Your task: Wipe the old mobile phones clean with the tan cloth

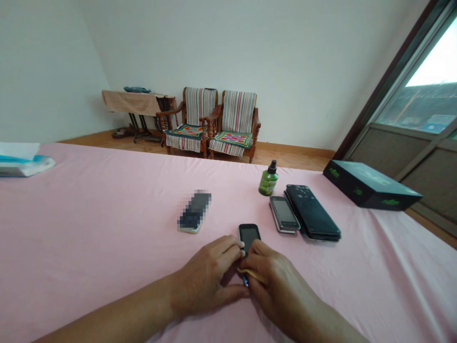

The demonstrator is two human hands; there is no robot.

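A small dark mobile phone (249, 232) lies on the pink cloth right in front of me, its screen facing up. My left hand (214, 269) is closed around its left edge, with the fingertips along the side. Over the phone's lower part, my right hand (274, 276) is closed on a thin yellowish cloth (254, 274) and rests against the phone. Both hands hide most of the phone's lower half. Just beyond my right hand is a silver-edged phone (284, 214), beside a stack of large black phones (314, 212).
A green spray bottle (267, 183) with a black cap stands behind the phones. A blurred-out phone (195, 210) lies left of centre. At the right edge sits a black box (371, 186); at far left, a white and blue packet (24, 164). Two wooden chairs (232, 124) stand beyond.
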